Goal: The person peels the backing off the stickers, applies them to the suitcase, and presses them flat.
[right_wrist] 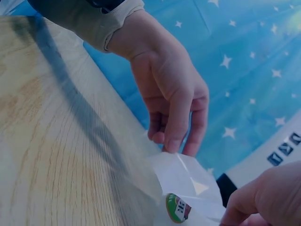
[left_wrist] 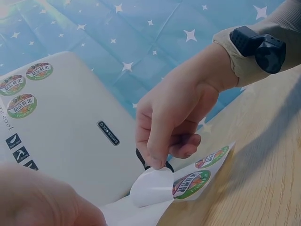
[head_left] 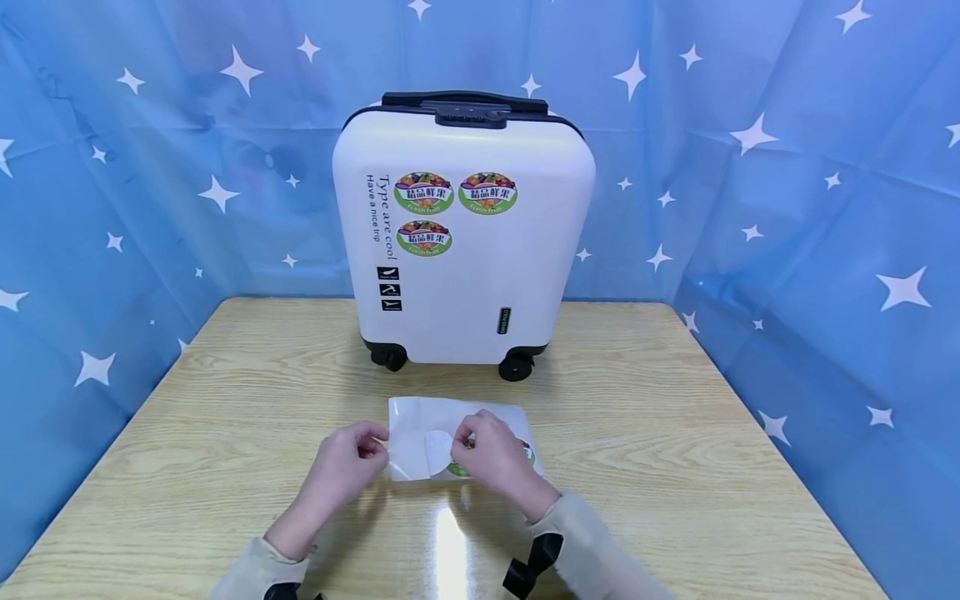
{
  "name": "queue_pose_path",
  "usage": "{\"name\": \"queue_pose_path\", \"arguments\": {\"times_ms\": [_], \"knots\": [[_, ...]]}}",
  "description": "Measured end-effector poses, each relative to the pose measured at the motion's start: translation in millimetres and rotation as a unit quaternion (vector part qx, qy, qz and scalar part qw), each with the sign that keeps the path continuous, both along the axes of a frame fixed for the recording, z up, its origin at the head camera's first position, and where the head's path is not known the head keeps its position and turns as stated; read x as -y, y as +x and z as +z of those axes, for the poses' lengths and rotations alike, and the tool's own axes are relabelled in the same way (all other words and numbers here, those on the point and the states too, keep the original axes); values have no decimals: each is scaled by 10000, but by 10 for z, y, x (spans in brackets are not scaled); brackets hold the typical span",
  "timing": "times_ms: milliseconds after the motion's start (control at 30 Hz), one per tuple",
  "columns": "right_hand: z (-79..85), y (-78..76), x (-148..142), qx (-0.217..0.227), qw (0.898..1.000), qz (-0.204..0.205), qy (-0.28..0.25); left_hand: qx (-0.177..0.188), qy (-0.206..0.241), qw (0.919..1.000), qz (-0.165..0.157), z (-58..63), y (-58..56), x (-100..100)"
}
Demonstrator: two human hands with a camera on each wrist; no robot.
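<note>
A glossy white sticker sheet [head_left: 408, 412] with oval fruit stickers lies on the table in front of the suitcase. At its left edge, my left hand [head_left: 348, 458] pinches the backing between thumb and fingertips, as the right wrist view shows. My right hand [head_left: 495, 454] pinches the edge of a sticker [left_wrist: 153, 187], whose white underside is turned up and folded back from the sheet. Beside it, another green-rimmed fruit sticker [left_wrist: 192, 183] shows on the sheet. A white suitcase [head_left: 465, 283] stands upright behind both hands; three matching oval stickers [head_left: 423, 193] are on its upper front.
The wooden table [head_left: 645, 467] extends to both sides of the sheet. Black wheels [head_left: 516, 367] support the suitcase, and a black handle [head_left: 465, 102] tops it. A blue curtain [head_left: 712, 208] with white stars surrounds the back and sides.
</note>
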State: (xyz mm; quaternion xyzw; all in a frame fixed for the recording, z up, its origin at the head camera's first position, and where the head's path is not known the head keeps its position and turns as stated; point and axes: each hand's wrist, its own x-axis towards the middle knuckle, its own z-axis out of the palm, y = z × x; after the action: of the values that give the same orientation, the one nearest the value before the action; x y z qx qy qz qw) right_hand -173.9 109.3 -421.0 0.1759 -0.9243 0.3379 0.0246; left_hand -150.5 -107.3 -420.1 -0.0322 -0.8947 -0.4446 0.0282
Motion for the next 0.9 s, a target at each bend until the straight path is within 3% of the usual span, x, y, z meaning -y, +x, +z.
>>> {"name": "queue_pose_path", "arguments": {"times_ms": [333,733,900], "knots": [[8,-20,-43,172,9996,-230,16,-27,-46,10000,43,-6,5,44],[24,-59,-134,56,9992,-384,0,-1,-148,9998,111,-62,-5,131],[28,-63,-150,92,9990,-439,-81,146,-199,9996,97,-80,-5,158]]}}
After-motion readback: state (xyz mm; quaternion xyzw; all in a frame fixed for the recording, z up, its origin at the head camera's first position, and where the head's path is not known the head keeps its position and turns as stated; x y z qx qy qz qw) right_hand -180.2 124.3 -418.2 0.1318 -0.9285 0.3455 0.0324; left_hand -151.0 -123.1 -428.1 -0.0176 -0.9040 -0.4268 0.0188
